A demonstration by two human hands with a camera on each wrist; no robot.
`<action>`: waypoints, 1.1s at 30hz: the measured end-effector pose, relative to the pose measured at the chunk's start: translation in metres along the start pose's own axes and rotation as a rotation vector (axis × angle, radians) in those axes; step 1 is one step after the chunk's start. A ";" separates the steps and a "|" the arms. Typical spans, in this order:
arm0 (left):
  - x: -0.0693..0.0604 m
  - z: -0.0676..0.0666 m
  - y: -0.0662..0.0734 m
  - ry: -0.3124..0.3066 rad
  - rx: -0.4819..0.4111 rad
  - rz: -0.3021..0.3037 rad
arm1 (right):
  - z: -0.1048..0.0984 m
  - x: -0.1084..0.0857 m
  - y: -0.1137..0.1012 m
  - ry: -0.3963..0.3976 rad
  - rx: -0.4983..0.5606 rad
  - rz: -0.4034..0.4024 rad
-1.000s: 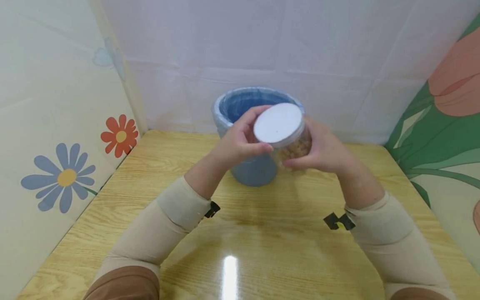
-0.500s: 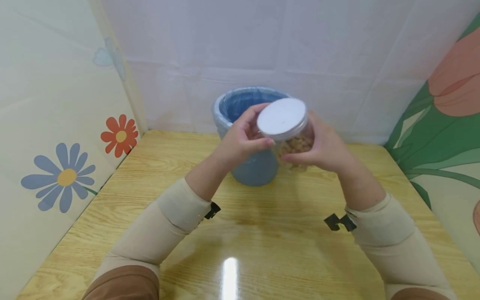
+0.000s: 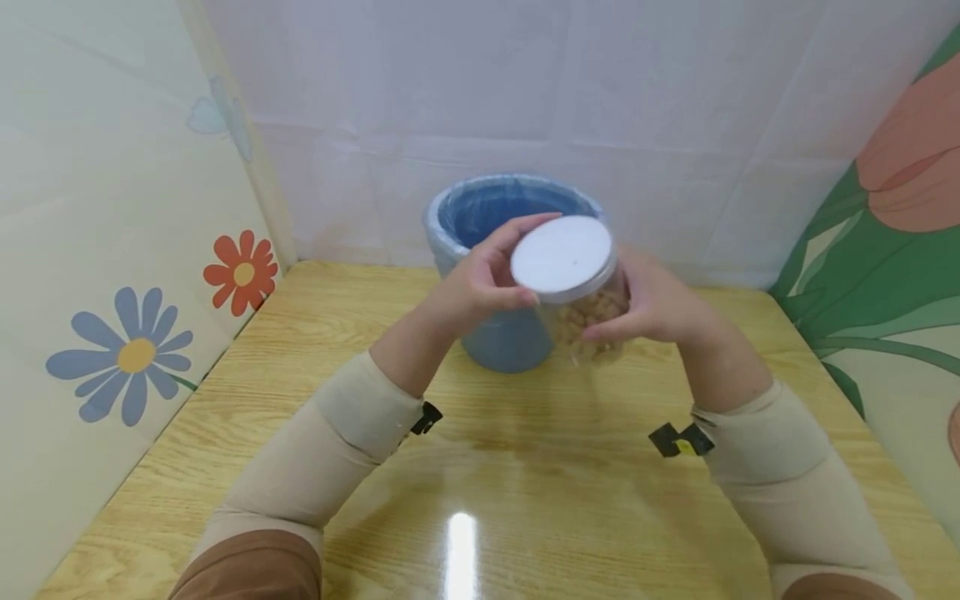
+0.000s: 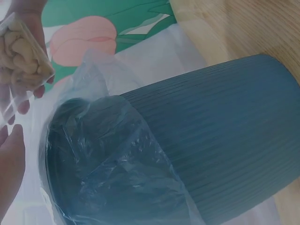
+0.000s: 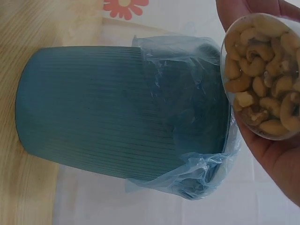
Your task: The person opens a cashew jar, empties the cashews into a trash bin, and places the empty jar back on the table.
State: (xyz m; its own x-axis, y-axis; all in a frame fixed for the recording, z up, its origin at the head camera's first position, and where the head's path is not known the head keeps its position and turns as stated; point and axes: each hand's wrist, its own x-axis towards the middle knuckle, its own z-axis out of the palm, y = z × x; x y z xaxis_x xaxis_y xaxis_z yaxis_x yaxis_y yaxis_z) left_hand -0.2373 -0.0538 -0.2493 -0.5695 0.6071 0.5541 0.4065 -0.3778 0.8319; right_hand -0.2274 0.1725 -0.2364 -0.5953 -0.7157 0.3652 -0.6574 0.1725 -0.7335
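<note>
A clear jar with a white lid is held in the air, its lid tilted toward the head camera. My left hand grips it around the lid, thumb at the near edge. Around the jar's body curls my right hand, its thumb across the front. Cashews show through the jar's bottom in the right wrist view. Behind and below the jar stands a blue ribbed bin, with a translucent plastic bag folded over its rim. The left hand's far fingers are partly hidden by the lid.
The wood-grain table carries the bin near its back edge. A white sheet hangs behind it. Flower-patterned panels rise at the left and right.
The jar rises slightly, then drops a little lower than before, with both hands keeping hold of it. More of its body shows beneath the lid now. The bin stays in place.
</note>
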 end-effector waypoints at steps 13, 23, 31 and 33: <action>-0.002 -0.001 -0.003 -0.012 0.108 0.087 | 0.006 0.003 0.006 -0.037 0.052 0.007; 0.000 0.004 0.000 0.165 0.113 -0.022 | 0.015 0.006 -0.002 0.173 -0.120 0.169; 0.003 0.012 0.000 0.316 0.142 -0.076 | 0.021 0.008 -0.008 0.311 -0.314 0.307; 0.003 0.014 0.000 0.337 0.149 -0.080 | 0.021 0.007 -0.009 0.320 -0.332 0.326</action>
State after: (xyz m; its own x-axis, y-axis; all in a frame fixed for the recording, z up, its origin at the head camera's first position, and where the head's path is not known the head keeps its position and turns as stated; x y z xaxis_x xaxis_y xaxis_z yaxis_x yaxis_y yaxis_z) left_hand -0.2291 -0.0424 -0.2476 -0.7968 0.3571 0.4875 0.4367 -0.2174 0.8730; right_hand -0.2158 0.1511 -0.2391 -0.8682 -0.3581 0.3436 -0.4956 0.5908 -0.6366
